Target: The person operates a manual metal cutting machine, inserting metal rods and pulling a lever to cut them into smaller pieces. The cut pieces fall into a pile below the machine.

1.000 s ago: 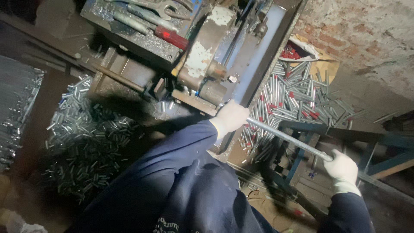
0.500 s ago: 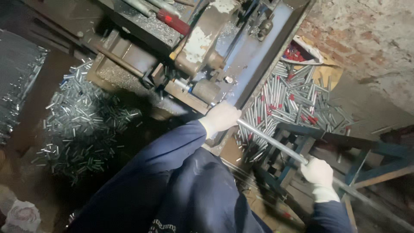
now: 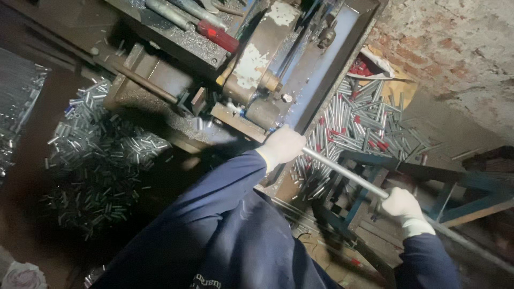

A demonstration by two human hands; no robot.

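Left hand (image 3: 282, 145): gloved in white, closed around the metal rod (image 3: 345, 172) at its upper end, beside the cutting machine (image 3: 267, 80).
Right hand (image 3: 402, 203): gloved, clenched on the same rod lower down.
Rod: slim, smooth, bright steel; long axis laid diagonally from machine toward lower right, the left hand nearer the machine.
Surroundings: short cut tubes (image 3: 101, 160) heaped at left; longer red-tipped tubes (image 3: 364, 118) piled below a rough brick wall (image 3: 455, 59).

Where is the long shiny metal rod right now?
In the head view, the metal rod runs slantwise right of centre, gripped by the left hand beside the machine and the right hand lower right, above a pile of cut tubes.
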